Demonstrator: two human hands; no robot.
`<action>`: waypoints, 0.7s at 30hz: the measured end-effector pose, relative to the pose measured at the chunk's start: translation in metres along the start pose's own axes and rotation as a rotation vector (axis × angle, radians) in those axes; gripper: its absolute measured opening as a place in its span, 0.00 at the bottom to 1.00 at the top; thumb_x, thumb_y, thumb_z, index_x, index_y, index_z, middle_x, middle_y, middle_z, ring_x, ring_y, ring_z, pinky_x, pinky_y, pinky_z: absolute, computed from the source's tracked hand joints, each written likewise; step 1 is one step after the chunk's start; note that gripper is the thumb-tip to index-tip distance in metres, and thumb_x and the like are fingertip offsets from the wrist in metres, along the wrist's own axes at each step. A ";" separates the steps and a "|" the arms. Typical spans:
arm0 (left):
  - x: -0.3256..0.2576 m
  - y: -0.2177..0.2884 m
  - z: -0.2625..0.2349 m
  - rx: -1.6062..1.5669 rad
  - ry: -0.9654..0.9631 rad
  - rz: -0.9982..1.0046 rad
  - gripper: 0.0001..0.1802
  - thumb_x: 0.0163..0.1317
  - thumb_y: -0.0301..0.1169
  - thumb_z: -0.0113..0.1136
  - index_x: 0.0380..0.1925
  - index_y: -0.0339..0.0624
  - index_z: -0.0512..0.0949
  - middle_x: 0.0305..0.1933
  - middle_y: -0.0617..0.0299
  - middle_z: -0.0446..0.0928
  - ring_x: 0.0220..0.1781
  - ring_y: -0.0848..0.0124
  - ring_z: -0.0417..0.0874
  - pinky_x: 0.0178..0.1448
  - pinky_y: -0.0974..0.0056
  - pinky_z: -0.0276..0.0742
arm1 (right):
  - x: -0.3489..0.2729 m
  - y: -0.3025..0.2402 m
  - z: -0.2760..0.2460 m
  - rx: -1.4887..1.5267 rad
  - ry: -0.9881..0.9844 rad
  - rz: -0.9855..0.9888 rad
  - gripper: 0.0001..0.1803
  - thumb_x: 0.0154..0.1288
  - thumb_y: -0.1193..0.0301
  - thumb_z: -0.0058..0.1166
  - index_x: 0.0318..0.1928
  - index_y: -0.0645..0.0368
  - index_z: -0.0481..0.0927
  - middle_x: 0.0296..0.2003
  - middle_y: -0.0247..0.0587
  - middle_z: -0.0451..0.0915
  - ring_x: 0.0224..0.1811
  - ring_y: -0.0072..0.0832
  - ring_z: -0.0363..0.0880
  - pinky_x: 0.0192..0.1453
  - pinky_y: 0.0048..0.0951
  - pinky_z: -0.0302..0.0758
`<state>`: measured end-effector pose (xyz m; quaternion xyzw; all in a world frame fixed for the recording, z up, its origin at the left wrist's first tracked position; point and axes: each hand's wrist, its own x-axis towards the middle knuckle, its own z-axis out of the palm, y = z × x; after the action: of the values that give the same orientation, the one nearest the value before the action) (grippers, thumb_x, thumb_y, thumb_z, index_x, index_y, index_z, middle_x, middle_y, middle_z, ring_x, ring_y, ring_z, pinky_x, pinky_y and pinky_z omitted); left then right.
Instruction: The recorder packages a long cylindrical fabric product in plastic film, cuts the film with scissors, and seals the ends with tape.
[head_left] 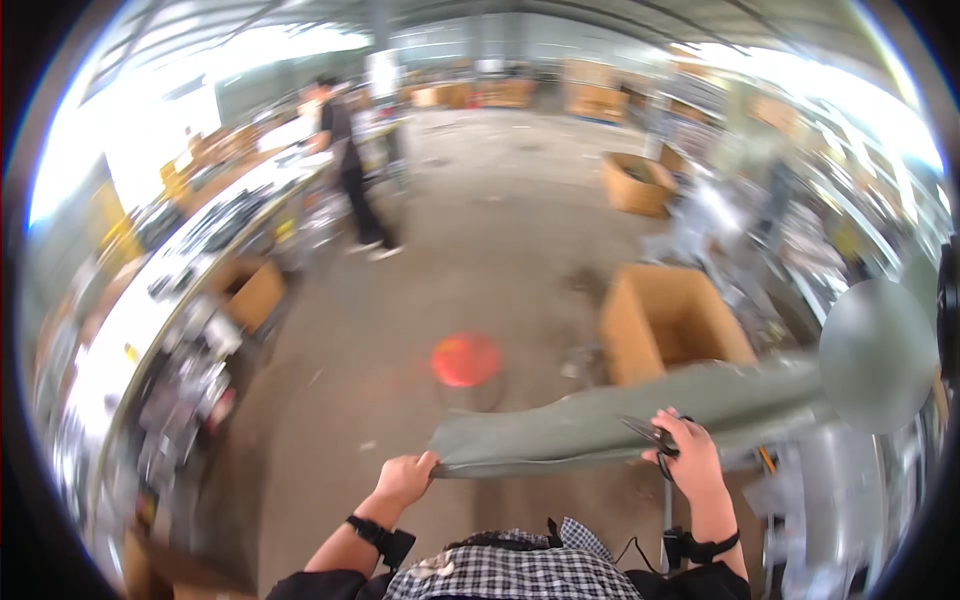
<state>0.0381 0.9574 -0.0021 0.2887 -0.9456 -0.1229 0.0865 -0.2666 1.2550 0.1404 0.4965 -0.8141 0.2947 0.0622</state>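
Note:
A long grey-green sheet of material (560, 430) stretches across in front of me, from my left hand toward a roll (880, 355) at the right. My left hand (405, 480) is closed on the sheet's near left corner. In my right hand (690, 455) is a pair of dark scissors (650, 433), held by the handles. The blades point left and lie over the sheet; whether they touch it I cannot tell. Both wrists carry black straps with small devices.
An open cardboard box (675, 325) stands beyond the sheet, with another box (638, 185) farther back. A red round stool (466, 360) is ahead. A long cluttered workbench (130, 345) runs along the left, where a person (350, 165) stands. Shelving and plastic-wrapped goods line the right.

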 end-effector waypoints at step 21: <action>-0.436 -0.351 -0.260 0.927 0.351 -1.384 0.04 0.54 0.27 0.51 0.29 0.50 0.75 0.27 0.62 0.78 0.32 0.62 0.81 0.34 0.60 0.77 | 0.138 -0.253 0.434 0.674 -1.585 -0.224 0.31 0.48 0.62 0.69 0.49 0.60 0.68 0.39 0.43 0.76 0.41 0.30 0.76 0.46 0.33 0.74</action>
<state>0.6404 0.8753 0.1064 0.8227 -0.4838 0.2983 0.0102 -0.0390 0.8288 -0.0546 0.6246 -0.4331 0.0795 -0.6450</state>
